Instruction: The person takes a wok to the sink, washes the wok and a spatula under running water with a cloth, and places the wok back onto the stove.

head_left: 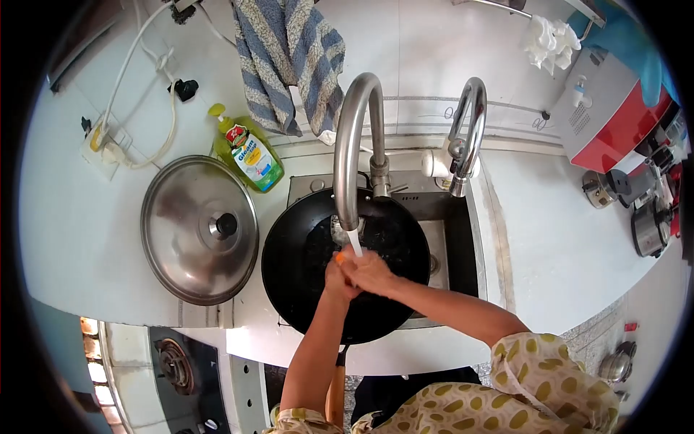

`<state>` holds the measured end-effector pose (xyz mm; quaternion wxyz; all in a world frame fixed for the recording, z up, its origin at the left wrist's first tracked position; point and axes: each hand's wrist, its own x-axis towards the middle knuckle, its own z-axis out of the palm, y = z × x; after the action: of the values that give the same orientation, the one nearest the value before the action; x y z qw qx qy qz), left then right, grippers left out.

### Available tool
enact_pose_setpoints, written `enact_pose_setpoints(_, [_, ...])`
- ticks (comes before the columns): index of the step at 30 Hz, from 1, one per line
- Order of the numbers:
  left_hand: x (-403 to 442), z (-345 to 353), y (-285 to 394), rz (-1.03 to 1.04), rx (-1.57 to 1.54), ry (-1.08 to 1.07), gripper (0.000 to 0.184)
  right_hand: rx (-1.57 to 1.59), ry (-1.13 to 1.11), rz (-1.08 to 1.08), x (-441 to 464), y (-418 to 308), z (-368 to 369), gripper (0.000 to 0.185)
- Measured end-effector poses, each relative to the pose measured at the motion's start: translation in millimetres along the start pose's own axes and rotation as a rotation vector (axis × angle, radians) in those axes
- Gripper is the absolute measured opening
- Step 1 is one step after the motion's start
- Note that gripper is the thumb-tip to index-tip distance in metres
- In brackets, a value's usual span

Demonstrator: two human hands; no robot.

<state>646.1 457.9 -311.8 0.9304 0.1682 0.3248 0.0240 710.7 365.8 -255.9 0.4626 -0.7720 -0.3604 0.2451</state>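
Lid [200, 249] on the counter [79, 239] | soap bottle [249, 155] beside it | wok [296, 282] over the sink [439, 242] | left hand [338, 279]: I can't tell its grip | orange bit [340, 257] at the hands, above the wok | tap [348, 159] running: best, I'd say, turn the bit slowly under the stream [355, 243] | right hand [370, 273] overlaps the left, grip also unclear

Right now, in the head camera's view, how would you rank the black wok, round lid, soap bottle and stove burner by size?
As they look, largest first:
1. Black wok, though partly hidden
2. Round lid
3. Soap bottle
4. Stove burner
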Motion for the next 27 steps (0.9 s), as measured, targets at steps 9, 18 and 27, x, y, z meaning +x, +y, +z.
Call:
enact_pose_setpoints(9, [-32,57,-12,0.351,1.168,0.338,0.031,-0.593,0.121,0.014,25,20,-94,0.032])
enact_pose_setpoints(18, [-61,76,-2,0.65,1.318,0.335,0.028,-0.481,0.314,-0.093,93,29,-151,0.025])
enact_pose_setpoints(27, [-64,97,20,0.636,0.379,-0.116,0.011,1.217,-0.685,0.545,-6,-16,-76,0.065])
